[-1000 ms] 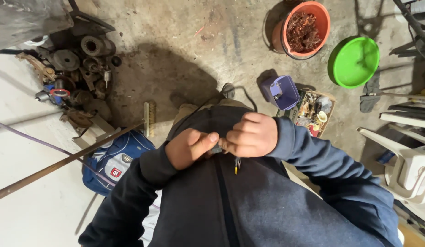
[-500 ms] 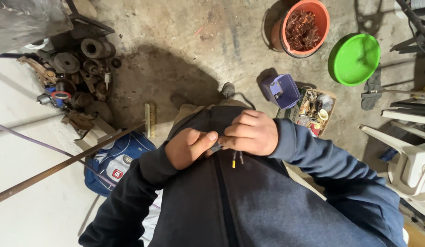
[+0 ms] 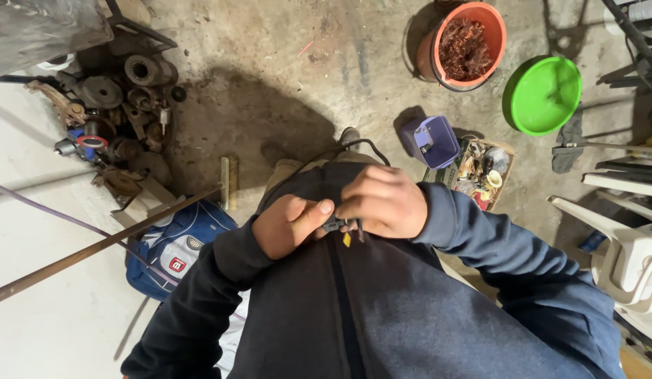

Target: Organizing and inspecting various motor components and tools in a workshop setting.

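**Dark cable end held between two hands above a workshop floor**

Rusty metal parts (image 3: 122, 105) lie far left of the grip, with a long brown rod (image 3: 94, 249) slanting below them over a blue bag (image 3: 173, 245). Left hand (image 3: 287, 226), fingers curled shut, thumb pressing toward the centre, meets the right hand at the chest of a dark zipped jacket (image 3: 354, 316). Between the two hands sits a small dark cable end (image 3: 334, 226), pinched from both sides; a yellow tip (image 3: 346, 239) hangs just under it. Right hand (image 3: 382, 202) is closed over the piece, fingertips bent down. A black cord (image 3: 361, 144) loops above this hand. Farther right stand a purple box (image 3: 432, 140), an orange bucket (image 3: 470, 45) and a green basin (image 3: 543, 95).
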